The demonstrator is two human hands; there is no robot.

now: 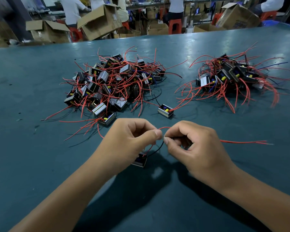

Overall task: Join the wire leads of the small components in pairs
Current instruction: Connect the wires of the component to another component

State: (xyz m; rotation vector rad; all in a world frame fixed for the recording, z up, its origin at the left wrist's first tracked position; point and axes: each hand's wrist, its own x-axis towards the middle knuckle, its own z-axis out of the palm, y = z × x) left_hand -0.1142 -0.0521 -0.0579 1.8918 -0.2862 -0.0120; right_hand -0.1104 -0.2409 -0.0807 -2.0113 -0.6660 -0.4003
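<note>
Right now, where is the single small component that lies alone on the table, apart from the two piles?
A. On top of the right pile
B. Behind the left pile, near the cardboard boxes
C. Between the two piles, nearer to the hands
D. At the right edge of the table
C: the lone component lies on the green table, between the left pile and the right pile, just beyond the hands.

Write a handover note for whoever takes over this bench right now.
Left hand and right hand: each pinches a lead end, tips meeting between them.
Component in work: hangs by its red and black leads under the left hand.
Big pile far left, smaller pile far right, one loose unit between.
Done: cannot tell which pile is finished.
Left: finish this join, then continue.
</note>
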